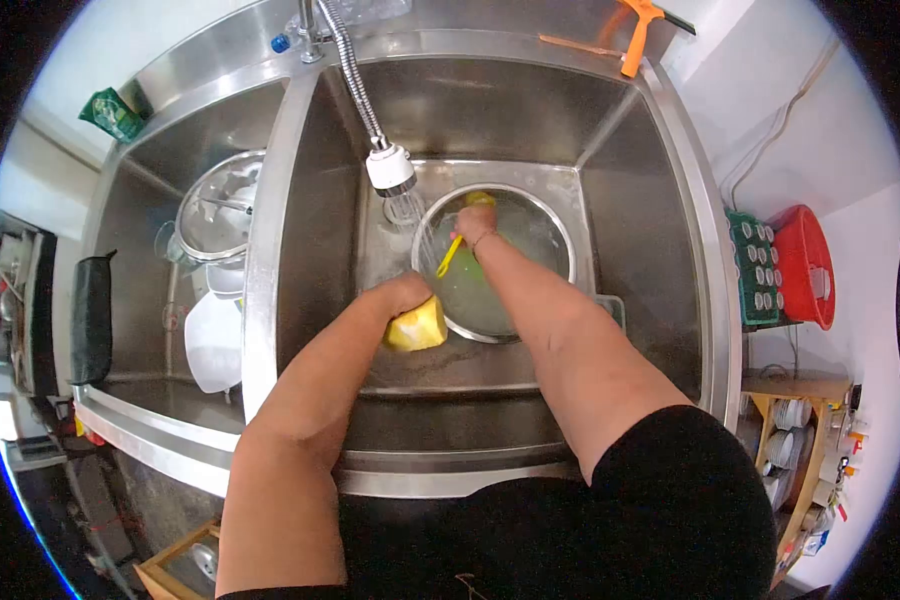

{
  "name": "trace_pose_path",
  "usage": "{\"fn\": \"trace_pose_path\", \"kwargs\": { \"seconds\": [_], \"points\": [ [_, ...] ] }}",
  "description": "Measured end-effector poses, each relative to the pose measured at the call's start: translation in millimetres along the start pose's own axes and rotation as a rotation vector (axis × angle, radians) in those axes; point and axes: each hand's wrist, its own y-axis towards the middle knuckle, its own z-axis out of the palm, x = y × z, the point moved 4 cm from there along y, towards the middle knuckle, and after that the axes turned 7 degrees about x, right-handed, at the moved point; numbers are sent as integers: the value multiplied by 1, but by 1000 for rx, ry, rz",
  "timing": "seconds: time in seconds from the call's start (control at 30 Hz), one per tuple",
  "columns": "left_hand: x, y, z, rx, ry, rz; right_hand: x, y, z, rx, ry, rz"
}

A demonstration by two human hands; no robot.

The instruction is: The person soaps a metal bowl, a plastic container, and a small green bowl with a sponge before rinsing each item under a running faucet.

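My left hand [402, 295] grips a yellow sponge [418, 326] at the near left rim of a large steel bowl [555, 232] that sits in the right sink basin. My right hand [475, 222] reaches into the bowl and holds a thin yellow utensil [449, 257] that slants down to the left; a yellow bit shows just above the knuckles. The bowl holds cloudy greenish water. The spray head of the tap [391, 170] hangs just left of the bowl, above its rim.
The left basin [130, 200] holds a glass pot lid [218, 205], a white plastic piece [212, 340] and glassware. An orange squeegee [638, 32] lies at the sink's back right corner. A green rack [755, 270] and a red container [805, 265] stand on the right.
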Motion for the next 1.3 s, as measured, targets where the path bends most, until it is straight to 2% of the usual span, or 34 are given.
{"fn": "trace_pose_path", "kwargs": {
  "seconds": [0.03, 0.07, 0.1, 0.13, 0.17, 0.2, 0.23, 0.27, 0.3, 0.37, 0.47, 0.53, 0.6, 0.67, 0.7, 0.77, 0.8, 0.87, 0.93, 1.0, 1.03, 1.1, 1.13, 1.2, 1.23, 1.3],
  "points": [
    [-6, -3, -1, 15, 121, 85, 2, -4, -4, -29, -60, -17],
    [-13, -6, -2, 27, 243, 170, 0, -9, 6, 18, 307, 85],
    [-10, -6, -1, 25, 243, 169, 36, -49, 5, 0, 752, 199],
    [-5, -7, 0, -17, 18, 164, 76, -94, 2, -73, 1114, 322],
    [-1, -8, 2, -56, -210, 156, 74, -94, 0, -69, 1111, 325],
    [-7, -10, 0, -55, -213, 155, 72, -91, -4, 23, 1209, 294],
    [-18, -15, -6, 1, -117, 60, 68, -85, -11, 117, 1307, 260],
    [-27, -22, -14, 53, -19, -37, 54, -70, -32, -53, 1462, 223],
    [-37, -35, -25, 50, -18, -45, 42, -54, -55, -227, 1612, 183],
    [-50, -55, -35, 55, -280, -224, 26, -48, -76, -193, 1771, 413],
    [-37, -35, -22, 29, -347, -137, 31, -44, -75, -143, 1746, 435],
    [-35, -35, -21, 26, -402, -141, 48, -55, -44, 520, 1722, 572],
    [-35, -36, -20, 32, -462, -135, 64, -74, -16, 693, 1066, 281],
    [-31, -39, -25, -36, -574, -143, 51, -96, 17, 648, 795, 176],
    [-30, -36, -23, -37, -574, -139, 55, -105, 12, 644, 793, 176],
    [-19, -32, -22, -66, -449, -226, 68, -125, 0, 838, 271, 273],
    [-36, -50, -36, -83, -357, -276, 19, -81, 24, 972, 669, 297],
    [-30, -42, -32, -55, -338, -242, 36, -67, -17, 503, 814, 44],
    [-18, -28, -24, -15, -317, -213, 36, -36, -45, 321, 1585, 444],
    [-6, -18, -16, -62, -398, -230, 40, -18, -71, -51, 1980, 501],
    [-7, -19, -16, -63, -405, -229, 47, -24, -72, -51, 1974, 505],
    [-12, -20, -23, -100, -337, -92, 58, -32, -73, -217, 2007, 475],
    [-19, -29, -31, -101, -338, -97, 60, -33, -62, -208, 1967, 537],
    [-40, -43, -38, 58, -42, -55, 71, -41, -31, -47, 1836, 583],
    [-44, -47, -42, 57, -44, -51, 71, -44, -16, -51, 1833, 581],
    [-46, -52, -46, 40, -85, -84, 66, -43, 19, 262, 1178, 365]
  ]
}}
